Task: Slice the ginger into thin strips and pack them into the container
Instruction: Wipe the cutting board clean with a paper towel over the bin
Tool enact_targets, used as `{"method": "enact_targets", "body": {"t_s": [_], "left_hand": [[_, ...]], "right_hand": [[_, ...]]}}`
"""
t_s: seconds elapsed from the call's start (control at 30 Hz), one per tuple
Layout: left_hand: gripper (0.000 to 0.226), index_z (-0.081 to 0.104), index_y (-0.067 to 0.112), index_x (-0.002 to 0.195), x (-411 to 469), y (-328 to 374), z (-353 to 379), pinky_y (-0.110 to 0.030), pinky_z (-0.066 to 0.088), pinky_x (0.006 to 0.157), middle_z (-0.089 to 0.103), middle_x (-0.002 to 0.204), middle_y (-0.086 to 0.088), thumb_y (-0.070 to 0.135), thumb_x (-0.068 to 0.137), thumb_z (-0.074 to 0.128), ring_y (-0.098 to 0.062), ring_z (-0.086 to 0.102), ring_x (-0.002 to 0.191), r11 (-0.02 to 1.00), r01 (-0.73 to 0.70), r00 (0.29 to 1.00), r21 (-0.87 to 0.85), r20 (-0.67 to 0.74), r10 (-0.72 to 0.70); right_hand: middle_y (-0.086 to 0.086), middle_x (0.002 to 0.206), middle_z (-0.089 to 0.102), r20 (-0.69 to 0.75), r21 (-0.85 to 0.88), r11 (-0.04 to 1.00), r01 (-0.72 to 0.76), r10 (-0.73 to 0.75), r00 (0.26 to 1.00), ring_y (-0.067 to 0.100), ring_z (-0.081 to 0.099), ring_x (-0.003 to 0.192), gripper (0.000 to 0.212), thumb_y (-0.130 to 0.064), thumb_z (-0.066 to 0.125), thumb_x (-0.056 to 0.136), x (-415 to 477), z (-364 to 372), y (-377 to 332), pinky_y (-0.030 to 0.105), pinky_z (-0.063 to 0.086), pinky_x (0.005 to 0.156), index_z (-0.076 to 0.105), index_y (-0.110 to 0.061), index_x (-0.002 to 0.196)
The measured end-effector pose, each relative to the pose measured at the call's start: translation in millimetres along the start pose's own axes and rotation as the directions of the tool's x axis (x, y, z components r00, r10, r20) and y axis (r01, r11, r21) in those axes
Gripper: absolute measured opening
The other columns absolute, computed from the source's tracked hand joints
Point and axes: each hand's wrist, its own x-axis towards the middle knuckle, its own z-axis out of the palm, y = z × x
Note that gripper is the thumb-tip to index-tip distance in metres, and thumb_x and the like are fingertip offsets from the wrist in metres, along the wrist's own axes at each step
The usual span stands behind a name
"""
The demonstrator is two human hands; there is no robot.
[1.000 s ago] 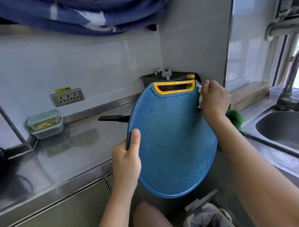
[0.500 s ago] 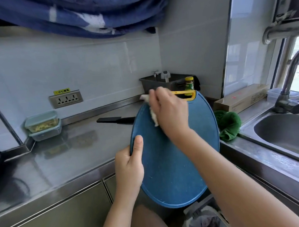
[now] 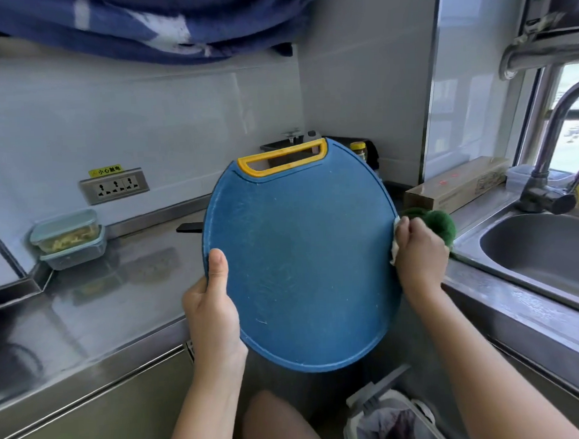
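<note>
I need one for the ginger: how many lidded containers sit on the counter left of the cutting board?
2, stacked at the far left: the upper container holds yellowish strips, and the lower container sits beneath it. The cutting board may hide others.

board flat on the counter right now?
No, the left hand holds the board upright off the counter while the right hand pinches a wipe at its edge.

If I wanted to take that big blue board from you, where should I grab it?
Probably the yellow handle, from above. The board is held upright with that slot on top and free; the left hand grips its left edge, the right hand holds a tissue at its right edge.
</note>
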Motion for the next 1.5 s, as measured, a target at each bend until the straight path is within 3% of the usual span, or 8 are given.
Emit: {"method": "enact_targets", "body": {"t_s": [0.23, 0.37, 0.63, 0.8, 0.93, 1.03, 1.3, 1.5], "left_hand": [[0.031, 0.062, 0.015, 0.075, 3.1, -7.0, 13.6, -0.017, 0.051, 0.050, 0.068, 0.060, 0.015, 0.035, 0.096, 0.052, -0.002, 0.065, 0.057, 0.999, -0.011, 0.993, 0.036, -0.118, 0.015], [0.032, 0.061, 0.015, 0.072, -0.3, -16.9, 17.7, -0.016, 0.050, 0.051, 0.066, 0.058, 0.016, 0.035, 0.096, 0.052, -0.001, 0.061, 0.055, 0.999, -0.024, 0.996, 0.048, -0.088, 0.029], [0.096, 0.038, -0.014, 0.076, -7.7, -27.9, 13.0, -0.040, 0.033, 0.071, 0.039, 0.084, -0.003, 0.077, 0.063, 0.065, -0.023, 0.037, 0.078, 0.987, -0.013, 0.993, 0.157, 0.122, -0.007], [0.082, 0.042, -0.008, 0.076, -3.6, -20.5, 15.6, -0.042, 0.037, 0.074, 0.043, 0.091, -0.003, 0.070, 0.067, 0.068, -0.023, 0.042, 0.082, 0.995, 0.066, 0.985, 0.073, 0.155, -0.077], [0.042, 0.055, 0.007, 0.068, -11.1, -21.8, 27.3, -0.025, 0.053, 0.058, 0.064, 0.060, 0.008, 0.042, 0.091, 0.058, -0.011, 0.062, 0.058, 0.987, 0.156, 0.988, 0.027, 0.000, -0.156], [0.032, 0.057, 0.014, 0.070, -2.2, -20.9, 28.1, -0.021, 0.051, 0.050, 0.066, 0.058, 0.010, 0.038, 0.092, 0.058, -0.008, 0.063, 0.054, 0.986, 0.167, 0.983, -0.024, -0.078, -0.169], [0.025, 0.064, 0.022, 0.080, 7.4, -24.4, 15.4, -0.023, 0.053, 0.057, 0.069, 0.063, 0.019, 0.039, 0.095, 0.054, -0.001, 0.067, 0.060, 0.994, 0.108, 0.983, 0.027, -0.155, -0.102], [0.023, 0.065, 0.018, 0.083, 5.1, -21.7, 13.6, -0.020, 0.055, 0.057, 0.071, 0.069, 0.016, 0.031, 0.096, 0.053, -0.002, 0.068, 0.066, 0.999, 0.034, 0.996, 0.009, -0.077, -0.033]], "right_hand": [[-0.001, 0.053, 0.041, 0.180, 0.052, 0.972, 0.228, -0.234, 0.955, 0.023, 0.041, 0.044, 0.040, -0.029, 0.044, 0.099, -82.5, -7.8, 30.5, 0.033, 0.035, 0.046, 0.034, -0.014, 0.063], [0.002, 0.050, 0.039, 0.113, 0.144, 0.976, 0.163, -0.179, 0.977, 0.018, 0.036, 0.045, 0.043, -0.030, 0.045, 0.098, -63.4, -30.3, 30.9, 0.034, 0.030, 0.047, 0.037, -0.009, 0.061], [0.004, 0.055, 0.034, -0.070, 0.219, 0.955, 0.201, -0.190, 0.979, 0.022, 0.027, 0.059, 0.043, -0.031, 0.045, 0.100, 72.9, -26.1, -44.1, 0.031, 0.013, 0.058, 0.035, -0.008, 0.065], [0.002, 0.056, 0.037, -0.177, 0.111, 0.904, 0.412, -0.390, 0.904, 0.023, 0.034, 0.051, 0.041, -0.028, 0.047, 0.097, 68.1, -15.8, -40.0, 0.031, 0.020, 0.052, 0.038, -0.012, 0.060], [0.000, 0.054, 0.041, -0.100, 0.066, 0.859, 0.508, -0.501, 0.859, 0.023, 0.043, 0.047, 0.038, -0.025, 0.047, 0.096, 24.5, -14.9, -14.6, 0.033, 0.028, 0.048, 0.040, -0.017, 0.059], [0.001, 0.053, 0.047, 0.046, 0.165, 0.856, 0.489, -0.502, 0.863, 0.021, 0.049, 0.047, 0.041, -0.027, 0.044, 0.097, -30.0, -10.2, 14.3, 0.033, 0.040, 0.044, 0.044, -0.014, 0.058], [-0.016, 0.053, 0.041, 0.326, 0.415, 0.888, 0.199, -0.349, 0.879, 0.000, 0.038, 0.049, 0.041, -0.023, 0.050, 0.099, -105.4, -25.3, 46.9, 0.011, 0.029, 0.051, 0.041, -0.015, 0.060], [0.010, 0.050, 0.038, 0.040, 0.478, 0.873, 0.090, -0.124, 0.991, 0.006, 0.029, 0.050, 0.053, -0.036, 0.046, 0.095, -29.0, -35.1, 11.9, 0.023, 0.025, 0.049, 0.037, 0.001, 0.059]]}}
